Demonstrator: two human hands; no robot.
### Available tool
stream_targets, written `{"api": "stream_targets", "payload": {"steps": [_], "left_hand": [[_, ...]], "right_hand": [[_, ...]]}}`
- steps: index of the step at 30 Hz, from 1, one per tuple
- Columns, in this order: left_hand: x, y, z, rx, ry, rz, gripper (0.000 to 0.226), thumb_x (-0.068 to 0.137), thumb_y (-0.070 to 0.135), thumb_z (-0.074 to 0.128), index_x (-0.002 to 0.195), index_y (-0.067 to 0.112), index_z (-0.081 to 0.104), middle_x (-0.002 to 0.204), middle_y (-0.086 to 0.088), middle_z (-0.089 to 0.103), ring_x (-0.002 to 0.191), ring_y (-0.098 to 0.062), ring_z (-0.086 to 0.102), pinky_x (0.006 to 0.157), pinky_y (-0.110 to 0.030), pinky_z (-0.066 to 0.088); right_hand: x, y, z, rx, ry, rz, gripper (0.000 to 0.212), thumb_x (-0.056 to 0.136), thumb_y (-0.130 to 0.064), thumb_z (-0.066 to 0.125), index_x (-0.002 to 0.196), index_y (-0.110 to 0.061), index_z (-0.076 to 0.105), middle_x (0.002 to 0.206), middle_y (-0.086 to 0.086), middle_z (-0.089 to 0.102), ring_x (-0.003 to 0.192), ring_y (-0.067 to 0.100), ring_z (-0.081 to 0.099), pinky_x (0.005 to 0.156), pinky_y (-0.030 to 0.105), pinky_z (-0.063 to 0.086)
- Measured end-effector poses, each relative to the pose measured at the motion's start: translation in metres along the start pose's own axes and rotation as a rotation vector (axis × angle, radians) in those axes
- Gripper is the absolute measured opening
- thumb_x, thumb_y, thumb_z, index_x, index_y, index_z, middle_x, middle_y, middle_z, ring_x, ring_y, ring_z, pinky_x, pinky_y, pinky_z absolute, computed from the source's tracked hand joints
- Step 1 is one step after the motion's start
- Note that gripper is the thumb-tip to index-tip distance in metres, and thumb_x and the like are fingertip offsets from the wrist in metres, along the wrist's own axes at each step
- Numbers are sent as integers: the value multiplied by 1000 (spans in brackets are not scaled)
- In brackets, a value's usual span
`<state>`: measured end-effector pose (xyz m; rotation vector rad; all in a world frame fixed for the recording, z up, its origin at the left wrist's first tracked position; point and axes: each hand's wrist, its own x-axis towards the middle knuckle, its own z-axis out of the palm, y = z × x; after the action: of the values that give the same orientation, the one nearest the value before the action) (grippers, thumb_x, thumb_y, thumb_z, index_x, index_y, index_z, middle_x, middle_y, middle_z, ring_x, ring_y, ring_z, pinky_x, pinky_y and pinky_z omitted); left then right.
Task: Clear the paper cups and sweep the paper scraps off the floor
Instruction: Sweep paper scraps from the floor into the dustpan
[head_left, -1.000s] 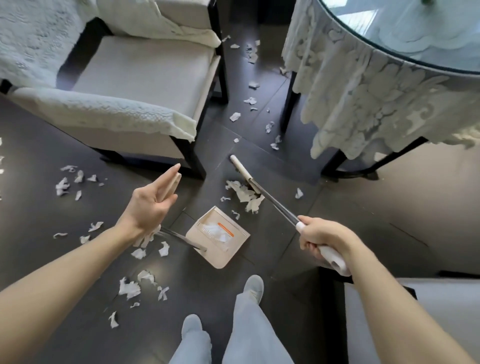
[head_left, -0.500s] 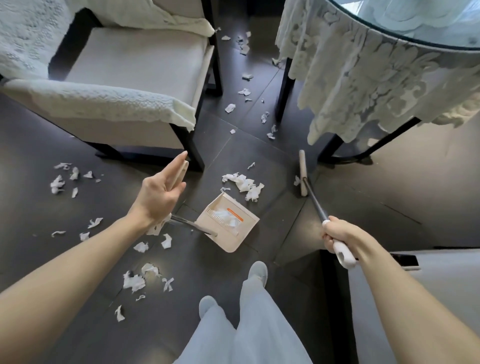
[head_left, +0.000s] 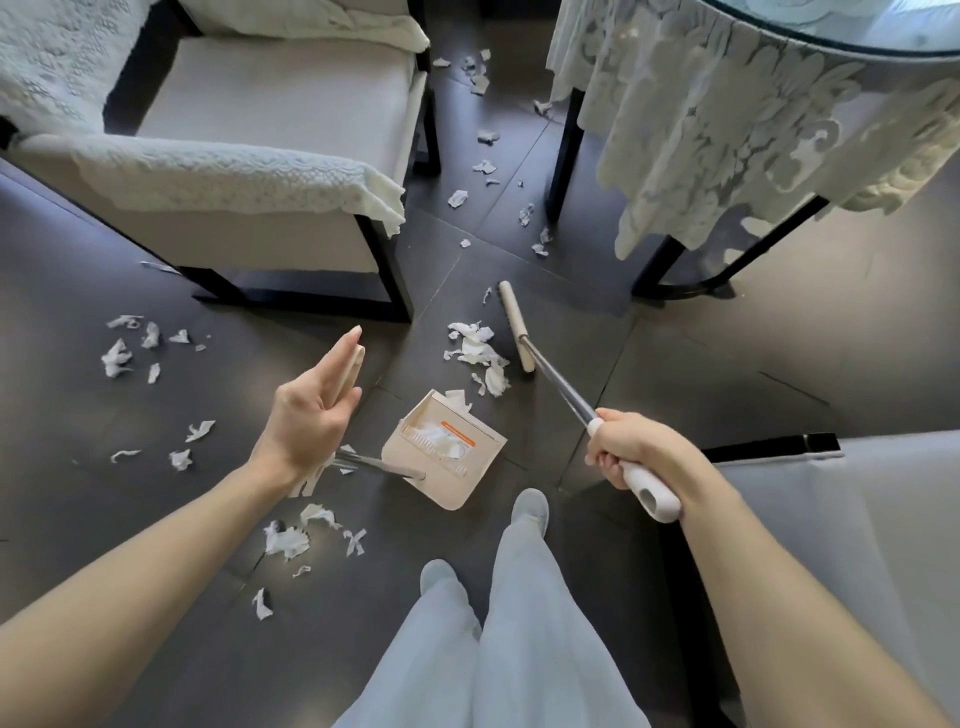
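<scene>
The right grip (head_left: 631, 452) is closed around the white handle of the broom (head_left: 516, 326), whose head lies on the dark floor (head_left: 727, 374). Just left of the head is a pile of paper scraps (head_left: 480, 358), between it and the mouth of the dustpan (head_left: 447, 449), which already contains some white scraps. The left grip (head_left: 306, 415) has straight fingers, and the top of the dustpan handle leans against them. More scraps lie near the armchair (head_left: 249, 156) and beside the lace-covered desk (head_left: 727, 114).
</scene>
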<state>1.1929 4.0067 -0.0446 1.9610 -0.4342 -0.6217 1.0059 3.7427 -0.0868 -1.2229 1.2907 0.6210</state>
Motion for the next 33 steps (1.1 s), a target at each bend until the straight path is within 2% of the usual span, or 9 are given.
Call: {"api": "stream_targets", "payload": {"steps": [3, 13, 15, 17, 19, 23, 26, 29, 33], "left_hand": [[-17, -9, -12, -12, 34, -27, 69, 89, -18, 47, 133, 35, 40, 133, 15, 48, 119, 14, 46, 99, -4, 32], [-36, -9, -40, 4, 211, -115, 62, 89, -15, 49, 137, 23, 43, 128, 13, 44, 98, 32, 42, 77, 7, 33], [-44, -13, -53, -92, 204, -155, 64, 91, -14, 48, 137, 30, 45, 134, 13, 48, 108, 23, 47, 103, -19, 39], [-53, -19, -69, -168, 206, -230, 66, 91, -14, 47, 137, 33, 47, 129, 22, 54, 119, 12, 47, 108, -58, 21], [-60, -22, -81, -183, 236, -251, 67, 91, -14, 48, 135, 36, 48, 117, 31, 58, 119, 11, 48, 105, -65, 17], [-62, -20, -80, -132, 282, -227, 65, 89, -15, 50, 136, 31, 46, 122, 24, 55, 117, 6, 47, 108, -38, 37], [-57, -26, -66, -69, 291, -162, 63, 87, -17, 50, 137, 21, 43, 127, 15, 46, 100, 29, 46, 88, 3, 34], [-49, -42, -58, -3, 268, -126, 64, 87, -16, 52, 140, 18, 42, 124, 15, 49, 99, 31, 45, 84, 7, 30], [-34, -45, -52, 53, 233, -71, 66, 87, -13, 52, 143, 19, 39, 127, 10, 50, 114, 14, 46, 91, 4, 30]], "right_hand": [[3, -6, 9, -128, 85, -75, 59, 85, 8, 42, 138, -18, 40, 83, 15, 52, 38, 11, 38, 41, 18, 35], [37, -36, 14, -413, 150, -159, 53, 93, -7, 36, 144, -19, 32, 78, 15, 56, 48, 15, 44, 49, 28, 42], [41, -42, 19, -476, 120, -159, 49, 93, -5, 36, 141, -17, 37, 74, 13, 54, 44, 14, 42, 43, 23, 39], [41, -49, 25, -589, 87, -179, 45, 91, -4, 36, 135, -13, 41, 72, 13, 56, 42, 16, 43, 44, 21, 39], [38, -56, 33, -728, 71, -185, 50, 87, -3, 40, 136, -12, 39, 72, 13, 60, 49, 21, 50, 51, 26, 46], [33, -59, 54, -856, 10, -162, 66, 81, -3, 46, 144, -18, 30, 69, 8, 63, 54, 21, 57, 57, 28, 50], [23, -49, 70, -838, -25, -145, 67, 86, -6, 44, 148, -23, 25, 69, 7, 58, 50, 18, 53, 51, 26, 47], [10, -31, 78, -620, -78, -68, 68, 91, -6, 38, 151, -30, 19, 64, 6, 51, 43, 12, 43, 43, 22, 40], [-19, 0, 86, -446, -166, 33, 71, 90, -2, 39, 150, -38, 23, 65, 6, 50, 45, 8, 39, 43, 20, 37]]}}
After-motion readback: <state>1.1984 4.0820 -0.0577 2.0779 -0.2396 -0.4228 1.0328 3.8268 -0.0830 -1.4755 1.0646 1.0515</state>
